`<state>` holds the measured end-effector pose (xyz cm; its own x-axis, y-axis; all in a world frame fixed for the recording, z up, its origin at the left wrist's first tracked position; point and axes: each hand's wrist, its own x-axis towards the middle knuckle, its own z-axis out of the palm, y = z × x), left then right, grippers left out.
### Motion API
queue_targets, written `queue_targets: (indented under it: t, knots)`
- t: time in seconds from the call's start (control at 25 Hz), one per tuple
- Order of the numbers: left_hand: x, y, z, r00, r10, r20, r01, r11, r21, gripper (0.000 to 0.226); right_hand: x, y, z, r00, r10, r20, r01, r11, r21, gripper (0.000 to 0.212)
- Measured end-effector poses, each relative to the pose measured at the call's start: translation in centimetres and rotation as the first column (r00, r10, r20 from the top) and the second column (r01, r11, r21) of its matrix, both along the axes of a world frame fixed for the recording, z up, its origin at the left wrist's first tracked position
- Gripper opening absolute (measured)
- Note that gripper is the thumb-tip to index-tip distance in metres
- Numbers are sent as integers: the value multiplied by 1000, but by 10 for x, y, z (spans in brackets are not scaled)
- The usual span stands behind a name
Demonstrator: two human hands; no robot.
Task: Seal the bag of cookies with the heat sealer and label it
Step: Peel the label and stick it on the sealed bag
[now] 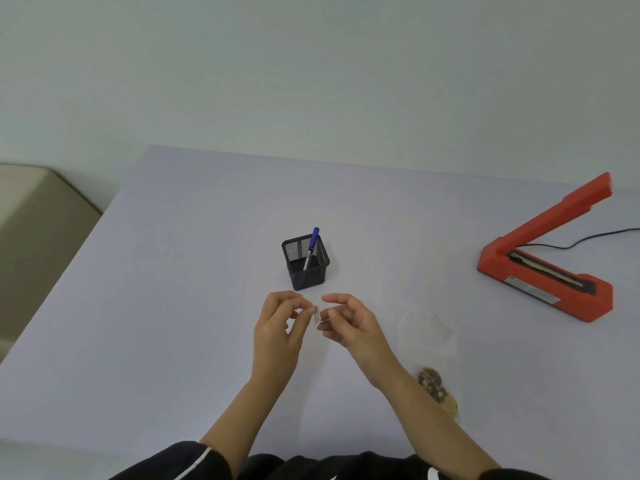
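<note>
A small white label [316, 317] is pinched between the fingertips of my left hand [280, 327] and my right hand [349, 323], just in front of the pen holder. A clear plastic bag [427, 332] lies flat on the table to the right of my right hand, with brown cookies [437, 389] at its near end. The red heat sealer [543, 268] stands at the far right with its arm raised open. A blue pen [311, 247] leans in the black mesh holder [306, 263].
The pale lilac table [173, 289] runs to a white wall behind. The sealer's black cord [588, 237] trails off the right edge. A beige piece of furniture [38, 237] stands beyond the table's left edge.
</note>
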<state>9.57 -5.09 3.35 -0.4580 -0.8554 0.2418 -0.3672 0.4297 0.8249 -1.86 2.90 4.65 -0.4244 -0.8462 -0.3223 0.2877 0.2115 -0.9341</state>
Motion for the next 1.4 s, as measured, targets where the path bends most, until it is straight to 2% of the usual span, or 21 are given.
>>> queue_targets:
  t: [0.12, 0.28, 0.44, 0.68, 0.96, 1.04, 1.16, 1.28, 1.4]
  knots:
    - [0, 3, 5, 1000, 0, 4, 0, 998, 62, 3, -2, -3, -1, 996, -27, -91, 27, 1000, -1, 21]
    - [2, 5, 5, 1000, -11, 6, 11, 1000, 14, 6, -6, 0, -2, 990, -8, -139, 8, 1000, 4, 20]
    - [2, 8, 4, 998, -60, 11, 60, 997, -52, 6, -9, 2, -1, 994, 38, -102, -40, 999, -17, 18]
    - [1, 7, 6, 1000, -24, 8, 24, 998, -56, 6, -8, 1, -5, 990, 107, -89, -109, 994, -18, 21]
    - [3, 4, 7, 1000, 5, 30, -3, 999, -54, 3, -9, -3, -14, 993, -22, -120, 22, 1000, 0, 4]
    - [10, -4, 4, 997, 74, 22, -75, 997, 19, 2, -12, -6, -20, 991, -71, -114, 74, 997, 26, 2]
    - [25, -21, -7, 978, 178, 105, -199, 950, 241, 7, -18, -15, -39, 973, -140, -184, 168, 976, 142, 5]
    - [39, -26, -17, 956, 217, 198, -280, 878, 389, 12, -20, -32, -63, 942, -42, -333, 144, 946, 289, 5]
    - [47, -24, -23, 948, 220, 229, -305, 833, 461, 9, -21, -48, -83, 897, 123, -425, 86, 894, 441, 3]
